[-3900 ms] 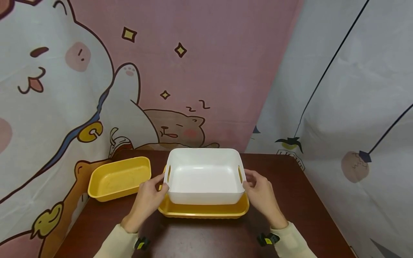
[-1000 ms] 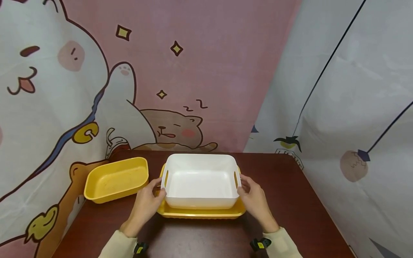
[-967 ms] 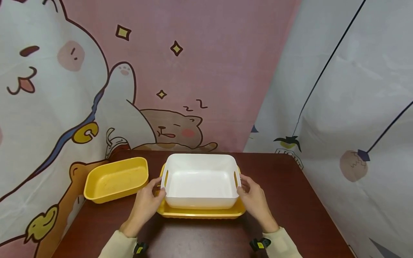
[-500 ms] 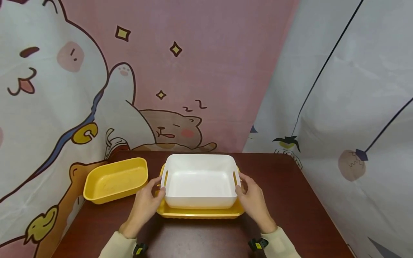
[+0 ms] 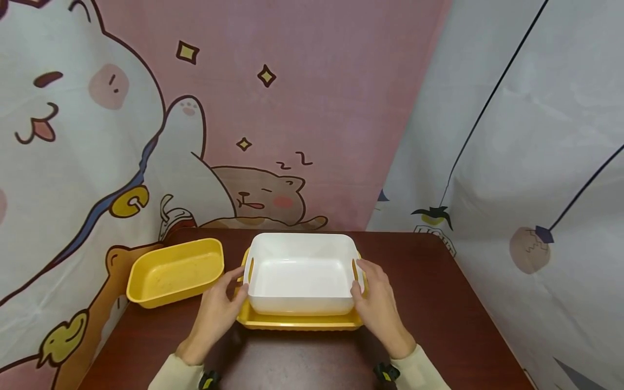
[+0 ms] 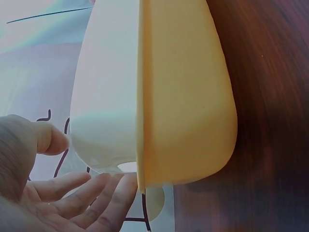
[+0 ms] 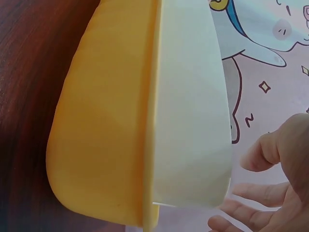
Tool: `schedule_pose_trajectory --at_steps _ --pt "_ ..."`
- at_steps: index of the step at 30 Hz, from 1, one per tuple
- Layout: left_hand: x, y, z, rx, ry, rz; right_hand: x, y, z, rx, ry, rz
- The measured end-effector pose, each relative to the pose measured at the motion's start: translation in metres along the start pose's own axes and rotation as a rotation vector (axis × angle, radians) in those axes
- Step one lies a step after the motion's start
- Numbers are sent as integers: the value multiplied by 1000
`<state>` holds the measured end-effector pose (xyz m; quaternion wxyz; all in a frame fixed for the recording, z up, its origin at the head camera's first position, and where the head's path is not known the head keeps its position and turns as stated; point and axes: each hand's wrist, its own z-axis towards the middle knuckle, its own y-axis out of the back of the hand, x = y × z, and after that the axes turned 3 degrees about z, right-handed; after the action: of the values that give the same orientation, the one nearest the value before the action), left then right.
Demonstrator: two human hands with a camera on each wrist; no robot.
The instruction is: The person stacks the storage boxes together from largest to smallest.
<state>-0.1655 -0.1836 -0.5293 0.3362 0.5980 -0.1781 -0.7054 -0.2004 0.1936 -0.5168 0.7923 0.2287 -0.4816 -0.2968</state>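
A white plastic basket (image 5: 302, 307) with slotted handles sits inside a larger yellow basket (image 5: 299, 325) on the table, its upper part standing above the yellow rim. My left hand (image 5: 214, 313) is at the left end, fingertips at the handle slot and thumb slightly off the white rim in the left wrist view. At the right end is my right hand (image 5: 380, 309), its fingers spread and relaxed beside the white wall (image 7: 193, 111); the right wrist view shows the thumb apart from it. The far side of the yellow basket is hidden behind the white one.
A second yellow basket (image 5: 175, 271) stands angled at the table's left edge. The dark red-brown table (image 5: 439, 303) meets a cartoon-printed cloth (image 5: 341, 108) at the back, with cloth on both sides.
Since the earliest frame, the white basket has come down into the yellow one. Over the last second it stays put while both hands loosen, the right hand shifting slightly left.
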Motion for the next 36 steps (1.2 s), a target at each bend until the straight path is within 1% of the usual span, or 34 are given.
schedule_pose_trajectory --at_steps 4,9,12,17,20,22,27,30,34,36 --pt "2 2 -1 -23 -21 0 5 -1 -2 -7 30 -2" --pt "6 3 -1 -56 -56 -33 11 -4 -5 -10 70 -10" --pt "8 6 -1 -69 -66 -35 16 -8 -6 -3 95 -12" --pt "13 11 -2 -72 -53 -8 26 -17 -5 0 151 -4" --pt "18 15 -2 -73 -43 1 34 -24 -6 14 186 -4" --pt "22 19 -2 -83 -34 12 41 -30 -7 39 208 3" --pt "33 29 -1 -126 -19 29 61 -45 -7 114 231 46" --pt "41 36 -1 -150 -27 30 73 -52 -6 158 228 79" --pt "53 45 1 -202 -34 48 86 -64 -4 229 210 122" --pt "59 50 3 -227 -20 51 93 -69 -2 262 204 133"
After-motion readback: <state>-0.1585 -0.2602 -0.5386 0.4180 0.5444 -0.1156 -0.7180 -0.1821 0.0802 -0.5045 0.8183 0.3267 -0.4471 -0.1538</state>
